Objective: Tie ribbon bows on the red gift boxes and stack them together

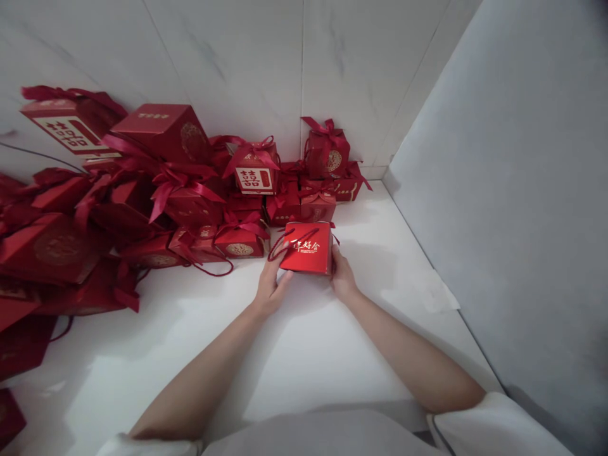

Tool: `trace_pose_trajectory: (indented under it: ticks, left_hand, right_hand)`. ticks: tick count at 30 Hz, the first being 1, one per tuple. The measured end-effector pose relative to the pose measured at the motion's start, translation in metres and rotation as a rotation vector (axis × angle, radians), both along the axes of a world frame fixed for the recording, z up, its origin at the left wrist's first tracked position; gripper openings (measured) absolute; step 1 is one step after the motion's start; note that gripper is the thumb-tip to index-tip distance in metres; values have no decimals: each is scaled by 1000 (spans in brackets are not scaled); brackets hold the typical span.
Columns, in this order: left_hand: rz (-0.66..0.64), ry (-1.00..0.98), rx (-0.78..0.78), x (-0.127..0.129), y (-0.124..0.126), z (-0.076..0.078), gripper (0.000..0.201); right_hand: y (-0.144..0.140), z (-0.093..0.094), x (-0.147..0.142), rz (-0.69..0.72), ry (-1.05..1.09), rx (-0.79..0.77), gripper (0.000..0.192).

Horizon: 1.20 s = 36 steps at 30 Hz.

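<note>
Between my two hands is a red gift box [311, 258] with gold lettering and a dark red cord handle, just in front of the stacked boxes. My left hand [274, 278] is closed against its left side, with the cord looped over the fingers. On the right side, my right hand [342, 273] grips the box, its fingers partly hidden behind it. I cannot tell whether the box rests on the white surface or is lifted slightly.
Many red gift boxes with ribbons [187, 196] are heaped along the tiled wall [247, 57] from the left to the middle. One ribboned box [327, 152] tops the stack's right end. A grey panel [522, 190] bounds the white surface [304, 367] on the right.
</note>
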<state>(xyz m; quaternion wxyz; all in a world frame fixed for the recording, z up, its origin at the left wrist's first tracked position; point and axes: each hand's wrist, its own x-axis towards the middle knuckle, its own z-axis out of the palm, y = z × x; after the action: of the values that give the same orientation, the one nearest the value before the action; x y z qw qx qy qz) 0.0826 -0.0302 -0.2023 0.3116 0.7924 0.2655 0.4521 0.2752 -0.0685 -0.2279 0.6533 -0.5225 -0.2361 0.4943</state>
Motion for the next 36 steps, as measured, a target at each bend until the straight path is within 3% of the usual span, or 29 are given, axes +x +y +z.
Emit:
trace_pose_trajectory:
  ticks: [8, 19, 24, 28, 32, 36]
  left_hand:
    - [97, -41, -94, 0, 0, -4, 50]
    - [65, -67, -150, 1, 0, 3, 50]
    - [-41, -118, -110, -3, 5, 4, 60]
    - [-103, 39, -105, -5, 11, 0, 73]
    - [-62, 125, -177, -1, 10, 1, 71]
    - [-18, 31, -272, 2, 8, 3, 64]
  right_hand:
    - [-2, 2, -5, 40, 72, 11, 61]
    - [-7, 13, -7, 85, 51, -13, 62]
    - [-12, 19, -7, 21, -177, 204, 57]
    - [-19, 24, -8, 54, -334, 295, 59]
    - [-23, 26, -9, 119, -361, 327, 60]
    - [-23, 28, -10, 158, -348, 370, 59]
